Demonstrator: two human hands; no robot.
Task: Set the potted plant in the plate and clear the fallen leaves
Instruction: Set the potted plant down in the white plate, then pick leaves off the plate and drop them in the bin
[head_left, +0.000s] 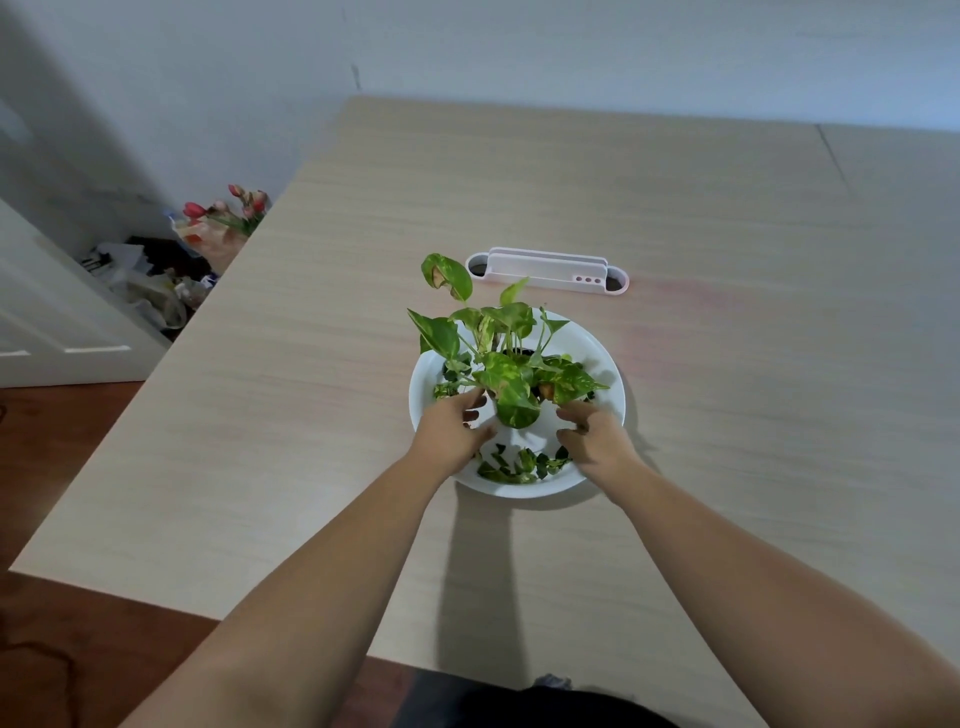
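Note:
A leafy green plant (506, 374) with yellow-mottled leaves grows out of a white pot (517, 439). The pot stands inside a wide white plate (615, 384) on the table. My left hand (452, 431) clasps the pot's left side and my right hand (597, 441) clasps its right side, fingers curled around it. Several fallen green leaves (511, 467) lie in the plate's near part, and a few more lie in its left part. Foliage hides most of the pot.
A pale wooden table (727, 208) carries a white-and-pink slotted holder (545, 270) just behind the plate. Off the table's left edge, a bouquet of tulips (228, 218) and bags of clutter (150, 280) sit on the floor by a white door (47, 312).

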